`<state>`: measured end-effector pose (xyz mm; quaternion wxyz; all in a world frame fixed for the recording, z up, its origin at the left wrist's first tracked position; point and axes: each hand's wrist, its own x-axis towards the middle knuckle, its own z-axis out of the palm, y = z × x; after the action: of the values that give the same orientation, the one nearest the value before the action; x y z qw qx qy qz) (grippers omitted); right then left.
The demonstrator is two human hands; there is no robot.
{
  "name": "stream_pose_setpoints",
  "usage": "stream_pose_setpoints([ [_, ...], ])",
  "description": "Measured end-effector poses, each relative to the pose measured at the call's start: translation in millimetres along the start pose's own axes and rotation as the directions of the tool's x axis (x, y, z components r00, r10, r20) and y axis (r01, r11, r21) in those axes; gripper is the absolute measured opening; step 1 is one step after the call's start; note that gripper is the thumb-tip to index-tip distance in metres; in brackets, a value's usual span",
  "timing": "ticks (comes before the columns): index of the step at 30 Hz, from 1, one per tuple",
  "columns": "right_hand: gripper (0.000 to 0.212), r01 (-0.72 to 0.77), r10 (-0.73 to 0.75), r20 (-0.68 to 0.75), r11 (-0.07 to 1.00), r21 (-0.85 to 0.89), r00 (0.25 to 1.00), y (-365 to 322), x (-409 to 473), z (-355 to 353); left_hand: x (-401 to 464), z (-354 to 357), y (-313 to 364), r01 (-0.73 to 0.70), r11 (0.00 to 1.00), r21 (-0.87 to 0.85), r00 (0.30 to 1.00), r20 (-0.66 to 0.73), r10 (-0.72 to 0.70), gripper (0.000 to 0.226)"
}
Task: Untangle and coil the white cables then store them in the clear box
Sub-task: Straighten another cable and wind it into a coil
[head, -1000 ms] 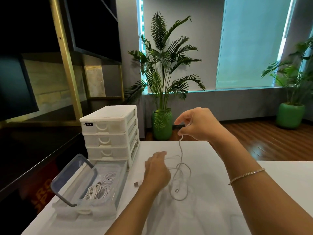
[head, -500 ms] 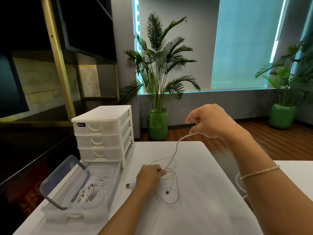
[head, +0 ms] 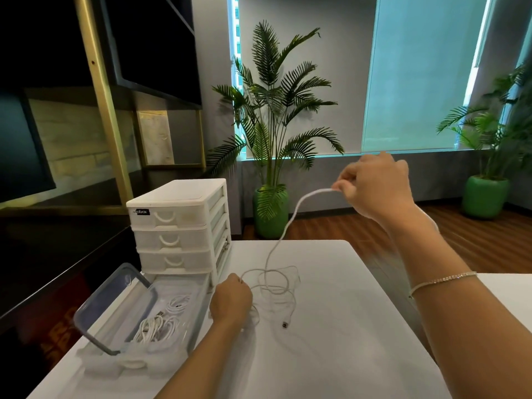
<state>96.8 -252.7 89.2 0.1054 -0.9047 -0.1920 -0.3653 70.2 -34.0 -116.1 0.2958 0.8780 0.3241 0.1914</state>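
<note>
We are pinching the white cable (head: 290, 217) in the raised right hand (head: 374, 188), its grip clenched on one end. The left hand (head: 230, 300) is gripping the same cable low on the worktop (head: 331, 341), beside its tangled loops. Left of that hand, the clear box (head: 198, 318) is lying open, holding coiled cables (head: 161, 323), in front of a white drawer unit (head: 178, 226).

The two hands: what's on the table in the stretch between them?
In the head view, the white cable spans it: it rises from tangled loops on the table beside the left hand up to the raised right hand, which pinches it.
</note>
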Motion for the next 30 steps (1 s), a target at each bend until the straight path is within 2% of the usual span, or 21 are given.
stream_pose_setpoints([
  [2, 0.029, 0.001, 0.010, -0.113, 0.995, 0.096, 0.994, -9, 4, -3, 0, -6, 7, -0.007, 0.995, -0.097, 0.999, -0.033, 0.004, 0.027],
  [5, 0.031, 0.019, 0.028, -0.220, 0.978, 0.207, 0.975, -21, 12, -8, 4, -27, 17, -0.028, 0.927, -0.374, 0.996, -0.092, -0.007, 0.032],
  [9, 0.034, 0.025, 0.078, -0.309, 0.948, 0.316, 0.948, -27, 17, -12, 7, -64, 35, -0.039, 0.796, -0.604, 0.992, -0.121, -0.043, 0.031],
  [12, 0.033, 0.024, 0.102, -0.307, 0.925, 0.380, 0.946, -28, 16, -12, 7, -88, 48, 0.028, 0.621, -0.783, 0.995, -0.036, -0.090, 0.027],
  [14, 0.029, 0.013, 0.107, -0.258, 0.905, 0.425, 0.960, -29, 14, -9, 7, -100, 55, 0.052, 0.541, -0.839, 0.996, 0.006, -0.087, 0.028],
  [17, 0.019, 0.016, 0.078, -0.170, 0.870, 0.493, 0.982, -33, 8, 0, 4, -111, 62, 0.042, 0.509, -0.860, 0.999, 0.033, -0.028, 0.028],
  [19, 0.021, 0.030, 0.005, -0.070, 0.872, 0.489, 0.998, -39, 3, 6, 4, -115, 64, 0.045, 0.492, -0.869, 0.997, 0.071, 0.034, 0.028],
  [22, 0.032, 0.038, -0.092, 0.145, 0.941, 0.337, 0.985, -54, -3, 18, 0, -120, 68, 0.031, 0.515, -0.857, 0.980, 0.127, 0.152, 0.033],
  [25, 0.038, 0.067, -0.134, 0.262, 0.965, 0.252, 0.956, -74, -7, 32, -2, -118, 70, -0.049, 0.586, -0.809, 0.960, 0.124, 0.252, 0.033],
  [27, 0.044, 0.057, -0.140, 0.327, 0.967, 0.250, 0.935, -85, -8, 42, -4, -117, 71, -0.097, 0.609, -0.788, 0.951, 0.107, 0.290, 0.026],
  [30, 0.057, -0.001, -0.145, 0.427, 0.946, 0.323, 0.893, -90, -8, 52, -3, -117, 68, -0.141, 0.574, -0.807, 0.941, 0.071, 0.331, 0.027],
])
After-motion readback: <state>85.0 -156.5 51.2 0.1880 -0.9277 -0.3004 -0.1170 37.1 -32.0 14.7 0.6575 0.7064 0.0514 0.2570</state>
